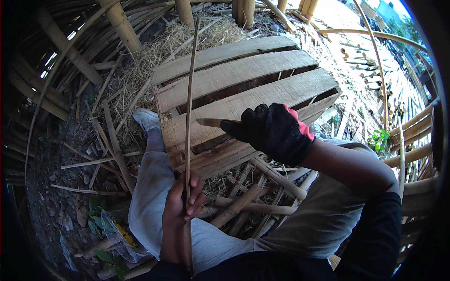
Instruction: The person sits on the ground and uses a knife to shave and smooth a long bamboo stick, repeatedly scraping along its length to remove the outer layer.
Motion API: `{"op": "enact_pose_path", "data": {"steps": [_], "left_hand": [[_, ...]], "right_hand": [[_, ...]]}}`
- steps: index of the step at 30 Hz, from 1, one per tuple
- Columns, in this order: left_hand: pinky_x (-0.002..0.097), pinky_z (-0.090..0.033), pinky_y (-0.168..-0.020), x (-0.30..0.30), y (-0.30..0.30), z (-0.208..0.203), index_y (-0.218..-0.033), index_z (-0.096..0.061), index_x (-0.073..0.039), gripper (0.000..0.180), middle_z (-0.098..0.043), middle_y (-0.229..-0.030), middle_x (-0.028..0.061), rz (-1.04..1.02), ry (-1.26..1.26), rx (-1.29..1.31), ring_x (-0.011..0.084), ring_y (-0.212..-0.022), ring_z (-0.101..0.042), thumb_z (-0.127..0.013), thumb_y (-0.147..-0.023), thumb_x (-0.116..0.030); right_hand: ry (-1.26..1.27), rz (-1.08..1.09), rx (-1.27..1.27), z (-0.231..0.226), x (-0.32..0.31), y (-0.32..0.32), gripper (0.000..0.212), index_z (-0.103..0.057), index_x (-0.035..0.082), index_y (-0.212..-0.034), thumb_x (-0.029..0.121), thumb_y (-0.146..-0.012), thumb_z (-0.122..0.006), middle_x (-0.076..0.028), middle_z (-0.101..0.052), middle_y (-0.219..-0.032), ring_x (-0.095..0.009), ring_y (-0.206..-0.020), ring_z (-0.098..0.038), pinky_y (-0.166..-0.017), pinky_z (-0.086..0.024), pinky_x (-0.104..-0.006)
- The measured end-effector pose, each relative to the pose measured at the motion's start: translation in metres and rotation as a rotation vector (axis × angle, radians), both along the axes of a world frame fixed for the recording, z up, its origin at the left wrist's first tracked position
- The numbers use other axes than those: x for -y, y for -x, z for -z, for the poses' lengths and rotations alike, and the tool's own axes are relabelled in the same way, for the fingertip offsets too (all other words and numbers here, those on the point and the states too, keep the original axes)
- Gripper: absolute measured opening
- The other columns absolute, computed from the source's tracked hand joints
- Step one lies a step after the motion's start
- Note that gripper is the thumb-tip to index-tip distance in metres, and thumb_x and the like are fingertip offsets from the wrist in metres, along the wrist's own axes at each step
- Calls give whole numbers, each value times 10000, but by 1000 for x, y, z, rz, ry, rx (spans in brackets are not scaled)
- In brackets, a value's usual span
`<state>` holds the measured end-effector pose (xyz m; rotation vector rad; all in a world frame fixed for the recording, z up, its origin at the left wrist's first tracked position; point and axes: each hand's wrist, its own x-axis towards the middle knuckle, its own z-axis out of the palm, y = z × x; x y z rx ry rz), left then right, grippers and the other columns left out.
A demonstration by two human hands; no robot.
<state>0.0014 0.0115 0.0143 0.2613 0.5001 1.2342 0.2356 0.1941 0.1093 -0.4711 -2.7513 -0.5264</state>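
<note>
The left hand (185, 199), bare, is closed around a long, thin strip (189, 107), which runs along the forearm and extends well beyond the fingers. The right hand (272, 133), in a black glove with a red edge, grips a knife (209, 122); the blade points leftward, its tip just beside the strip in this view. Grey trousers (152, 196) flank the left hand. Between the knees, below the right hand, bamboo poles (234, 208) lie crossed on the ground. Left of the left hand, clear plastic (115, 232) and leaves lie on dark, littered soil (51, 201). Beyond both hands stands a slatted wooden crate (243, 75), its pale boards separated by dark gaps. Farther out, straw (206, 37) borders the crate, and thick bamboo posts (121, 25) rise behind. Beyond the right hand, cut bamboo pieces (365, 68) lie scattered across brightly sunlit ground.
</note>
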Motion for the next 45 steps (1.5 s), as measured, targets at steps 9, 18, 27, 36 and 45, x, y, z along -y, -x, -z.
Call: {"op": "enact_pose_path", "data": {"steps": [9,18,27,36,45], "left_hand": [[199,-298,-241,0,-3,1,-969,-468,-97,410,-426,-619,11,-5,7,-42,77,-366,-418,-312,-1090,-456],[198,-302,-243,0,-4,3,-967,-474,-97,409,-435,-620,22,-10,25,-16,83,-367,-419,-313,-1090,-453],[193,-295,-246,0,-7,-1,-970,-474,-98,404,-433,-618,15,15,-4,-21,76,-369,-406,-320,-1090,-451],[205,-277,-232,-1,-11,1,-950,-460,-95,385,-426,-609,22,25,25,2,90,-346,-392,-305,-1099,-414],[199,-282,-246,-1,-17,1,-956,-463,-98,390,-421,-612,20,62,17,-52,82,-365,-401,-320,-1093,-434]], "right_hand": [[277,32,91,8,5,-8,511,-517,143,-1438,95,-930,-554,-72,-554,-666,-223,-538,-603,-438,-455,-363],[248,-25,14,18,12,-1,501,-518,78,-1403,121,-905,-557,-64,-585,-666,-225,-542,-627,-445,-457,-365],[65,505,545,-27,-28,-51,543,-441,43,-1454,123,-924,-524,-80,-645,-788,-220,-624,-659,-541,-511,-397],[268,249,338,-19,-1,-47,526,-458,81,-1451,79,-927,-508,-111,-649,-830,-251,-658,-659,-555,-510,-392],[44,411,307,-46,-40,-80,669,-382,94,-1514,48,-867,-544,-118,-609,-803,-274,-653,-627,-587,-510,-429]]}}
